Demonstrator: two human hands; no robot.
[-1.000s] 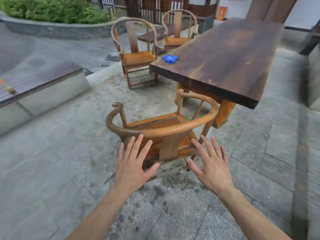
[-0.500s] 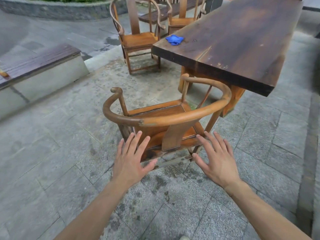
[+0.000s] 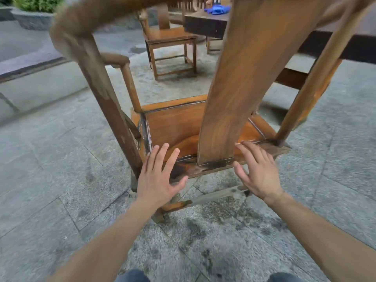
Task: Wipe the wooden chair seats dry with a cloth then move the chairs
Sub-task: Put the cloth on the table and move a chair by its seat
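Note:
A round-backed wooden chair (image 3: 240, 82) fills the view right in front of me, its broad back splat and curved top rail very close to the camera. My left hand (image 3: 158, 176) hovers with fingers spread at the back left corner of its seat (image 3: 175, 127). My right hand (image 3: 258, 169) is spread open at the seat's back edge, right of the splat. Neither hand holds anything. A blue cloth (image 3: 216, 9) lies on the dark wooden table (image 3: 205, 27) beyond.
A second wooden chair (image 3: 171, 39) stands further back by the table's left end. A low wood-topped bench (image 3: 30, 66) runs along the left. The ground is grey stone paving with damp patches, and a planter with shrubs (image 3: 34, 5) sits far left.
I have bent down much closer to the chair, so its backrest now towers over the view. Both open hands have moved in to the seat's back edge.

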